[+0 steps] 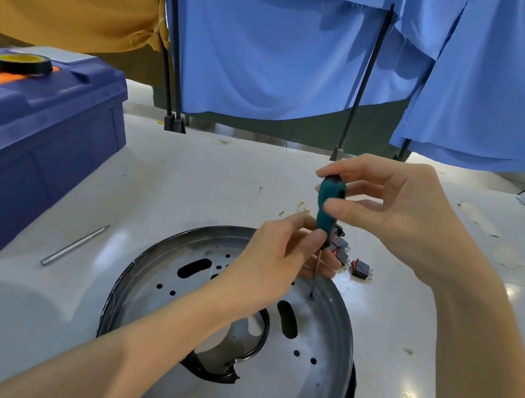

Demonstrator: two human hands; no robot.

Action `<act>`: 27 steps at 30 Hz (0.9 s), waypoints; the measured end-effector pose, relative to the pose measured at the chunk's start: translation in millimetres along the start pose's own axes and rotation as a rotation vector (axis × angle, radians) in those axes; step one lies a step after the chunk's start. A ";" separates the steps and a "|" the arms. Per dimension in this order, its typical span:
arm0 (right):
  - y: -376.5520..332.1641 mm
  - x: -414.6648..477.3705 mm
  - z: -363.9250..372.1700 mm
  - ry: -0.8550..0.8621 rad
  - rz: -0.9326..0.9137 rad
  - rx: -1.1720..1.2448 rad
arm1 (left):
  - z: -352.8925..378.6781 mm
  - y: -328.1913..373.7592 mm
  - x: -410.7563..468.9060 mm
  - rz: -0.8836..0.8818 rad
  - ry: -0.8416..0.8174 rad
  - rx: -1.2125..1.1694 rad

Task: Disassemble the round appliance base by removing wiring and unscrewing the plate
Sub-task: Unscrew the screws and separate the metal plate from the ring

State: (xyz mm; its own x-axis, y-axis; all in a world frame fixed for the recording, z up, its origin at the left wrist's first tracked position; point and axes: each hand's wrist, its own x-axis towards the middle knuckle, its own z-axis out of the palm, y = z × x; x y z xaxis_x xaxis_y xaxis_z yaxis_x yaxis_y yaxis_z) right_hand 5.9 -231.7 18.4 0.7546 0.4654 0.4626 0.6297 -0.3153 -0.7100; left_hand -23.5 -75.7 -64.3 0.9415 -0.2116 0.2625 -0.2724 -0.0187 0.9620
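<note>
White bench, blue drapes behind: round appliance base (314,357) lies centre-front, screwdriver (328,209) upright with its tip on a far-rim screw (310,297), left hand (273,263) pinching the lower handle, right hand (401,211) fingering the top.

Both hands' fingers (318,239) on an upright teal screwdriver (328,206), tip at the round metal plate (301,372).

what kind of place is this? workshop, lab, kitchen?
Likely a repair or disassembly workbench: a blue toolbox with a tape roll on it, loose rocker switches on the white table, cloth screens behind.
</note>
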 end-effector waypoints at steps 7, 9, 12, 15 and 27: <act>-1.8 3.4 8.7 0.093 -0.005 -0.027 | 4.0 1.9 -2.0 0.022 0.011 -0.016; -0.9 1.2 3.6 0.045 0.017 0.084 | 4.7 2.0 -1.7 0.004 -0.016 0.012; -2.0 -1.1 -1.1 -0.018 0.051 0.146 | 6.5 0.1 -0.4 -0.004 -0.001 0.038; -2.5 -0.6 3.0 -0.015 0.056 -0.053 | 6.7 0.0 0.1 -0.010 0.047 0.028; -5.0 -0.8 3.5 -0.019 0.048 -0.125 | 4.6 2.1 1.7 0.046 0.046 0.078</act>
State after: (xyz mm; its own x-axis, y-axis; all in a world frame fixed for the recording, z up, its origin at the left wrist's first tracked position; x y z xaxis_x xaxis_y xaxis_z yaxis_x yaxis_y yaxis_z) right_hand 1.5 -227.6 19.8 0.7814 0.4628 0.4186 0.6120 -0.4373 -0.6589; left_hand -23.4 -80.6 -62.2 0.9352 -0.1685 0.3115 -0.3288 -0.0865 0.9404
